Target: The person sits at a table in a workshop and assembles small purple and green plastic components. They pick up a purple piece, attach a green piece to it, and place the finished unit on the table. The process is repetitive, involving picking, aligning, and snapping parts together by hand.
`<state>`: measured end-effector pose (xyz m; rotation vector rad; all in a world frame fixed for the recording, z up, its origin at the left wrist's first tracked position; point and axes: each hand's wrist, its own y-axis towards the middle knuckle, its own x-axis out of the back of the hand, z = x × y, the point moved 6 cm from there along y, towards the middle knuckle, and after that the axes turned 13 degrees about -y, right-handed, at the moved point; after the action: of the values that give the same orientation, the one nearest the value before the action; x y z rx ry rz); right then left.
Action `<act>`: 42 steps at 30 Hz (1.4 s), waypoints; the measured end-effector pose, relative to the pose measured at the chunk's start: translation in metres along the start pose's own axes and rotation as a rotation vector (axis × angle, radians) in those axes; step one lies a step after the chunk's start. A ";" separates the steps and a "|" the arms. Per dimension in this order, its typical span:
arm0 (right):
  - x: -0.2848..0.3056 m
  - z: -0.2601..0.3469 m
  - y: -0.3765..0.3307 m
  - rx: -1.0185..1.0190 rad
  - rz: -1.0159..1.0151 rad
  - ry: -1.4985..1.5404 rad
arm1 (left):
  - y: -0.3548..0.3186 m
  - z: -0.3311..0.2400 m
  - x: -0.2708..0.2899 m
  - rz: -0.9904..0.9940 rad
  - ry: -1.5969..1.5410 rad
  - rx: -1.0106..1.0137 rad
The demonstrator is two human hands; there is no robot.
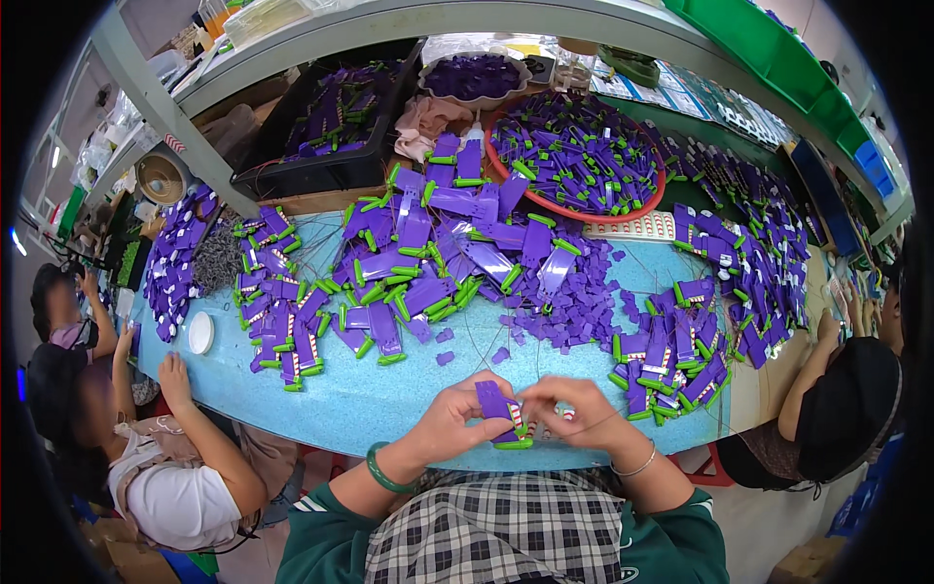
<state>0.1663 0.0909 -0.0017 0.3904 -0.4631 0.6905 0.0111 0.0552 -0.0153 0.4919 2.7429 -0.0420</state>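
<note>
Close to the table's near edge, my left hand grips a flat purple plastic part between thumb and fingers. The part has a bright green end and a red-and-white striped strip along it. My right hand is at the part's right side, thumb and fingertips pinched together. What the pinch holds is too small to make out; thin dark wires run close by. Beyond my hands lie a heap of larger purple-and-green parts and a scatter of small purple pieces. More striped parts are piled to the right.
A red-rimmed basket full of purple-and-green parts stands behind, beside a black crate. A white round lid or dish sits at left. A shelf beam crosses above. Co-workers sit at left and right.
</note>
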 end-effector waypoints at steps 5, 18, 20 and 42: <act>-0.001 0.024 0.022 0.147 0.119 -0.204 | 0.006 -0.027 -0.004 0.095 0.346 -0.101; -0.020 -0.023 0.067 0.126 -0.071 -0.890 | -0.028 -0.086 0.064 -0.582 -0.139 -0.557; -0.013 -0.017 0.065 0.151 -0.113 -0.898 | -0.028 -0.078 0.068 -0.589 -0.109 -0.592; -0.001 0.008 0.007 -0.156 -0.290 -0.152 | 0.005 0.009 -0.013 -0.066 0.653 -0.069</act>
<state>0.1587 0.0911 0.0052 0.3554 -0.5868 0.3425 0.0279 0.0549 -0.0191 0.4550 3.3805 0.2377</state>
